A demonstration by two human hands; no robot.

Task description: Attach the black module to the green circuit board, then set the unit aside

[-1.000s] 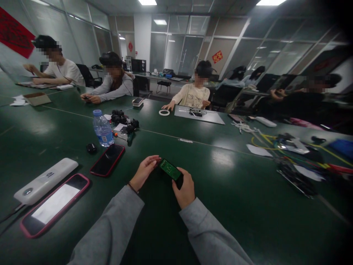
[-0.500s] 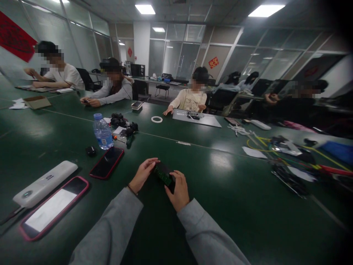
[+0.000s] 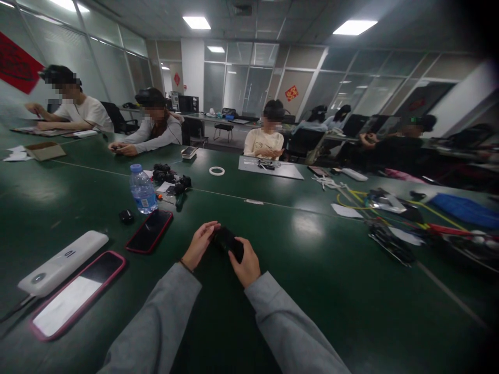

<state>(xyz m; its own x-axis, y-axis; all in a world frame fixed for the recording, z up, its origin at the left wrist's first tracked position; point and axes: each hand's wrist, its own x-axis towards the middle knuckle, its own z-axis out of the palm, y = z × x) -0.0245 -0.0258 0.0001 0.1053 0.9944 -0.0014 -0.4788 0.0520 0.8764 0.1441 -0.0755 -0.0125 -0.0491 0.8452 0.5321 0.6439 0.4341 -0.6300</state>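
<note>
Between my two hands is a small black box-shaped device [image 3: 225, 241], too dark to make out its exact kind. My left hand [image 3: 199, 244] has its fingers closed together at the far left end of it, thumb side against the edge. Around the near right end curl the thumb and fingers of my right hand [image 3: 245, 261]. The device is tilted over the green table [image 3: 307, 306]; whether it touches the surface, I cannot tell.
To the left are a red-edged phone [image 3: 150, 231], a pink-cased phone [image 3: 78, 296], a white power bank [image 3: 64, 263], a water bottle [image 3: 143, 191] and black parts [image 3: 179, 184]. Tangled cables [image 3: 384, 210] lie at right. Several people sit around the table.
The device has turned in my hands: the green circuit-like face seen before is now dark. My right hand has shifted slightly left. The view has swung a little.
</note>
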